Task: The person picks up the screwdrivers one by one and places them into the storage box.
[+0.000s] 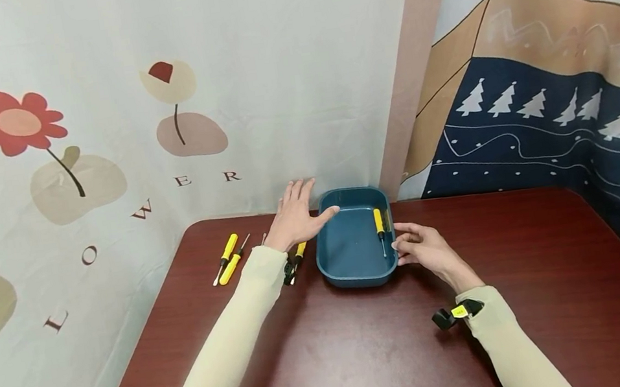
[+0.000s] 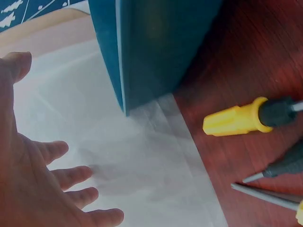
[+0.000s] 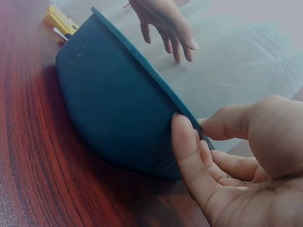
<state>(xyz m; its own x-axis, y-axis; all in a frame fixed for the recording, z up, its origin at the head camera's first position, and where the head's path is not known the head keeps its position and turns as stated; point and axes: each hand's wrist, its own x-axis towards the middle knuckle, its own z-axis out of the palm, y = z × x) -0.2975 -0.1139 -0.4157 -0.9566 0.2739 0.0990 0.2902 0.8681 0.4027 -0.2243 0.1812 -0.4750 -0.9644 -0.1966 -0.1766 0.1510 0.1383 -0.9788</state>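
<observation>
Cream sleeves [image 1: 235, 340] reach to the wrists of both hands, each wearing a small black device [image 1: 459, 312]. The right hand [image 1: 429, 253] pinches the near-side wall of a blue bin [image 1: 351, 240] at its rim, thumb and fingers curled about the edge. The left hand [image 1: 295, 218] is spread wide and holds nothing; it hovers beside the bin's opposite rim, its thumb stretched toward the bin, and the left wrist view shows it apart from the wall. The bin stands between the two hands. Inside, close to the right hand's fingers, lies a screwdriver with a yellow handle [image 1: 378, 220], its shaft pointing toward the person. Below the left wrist, another yellow-handled screwdriver [image 2: 234, 120] with a black collar rests on the table [image 1: 330, 348] beside the bin; tips and handles of other tools show near it, though the forearm covers so much that their number is hard to tell. Farther out to the left of that hand, a pair of yellow screwdrivers [image 1: 231, 270] lie side by side, pointing opposite ways. Beyond both hands hangs a pale curtain [image 1: 281, 60] printed with flowers.
</observation>
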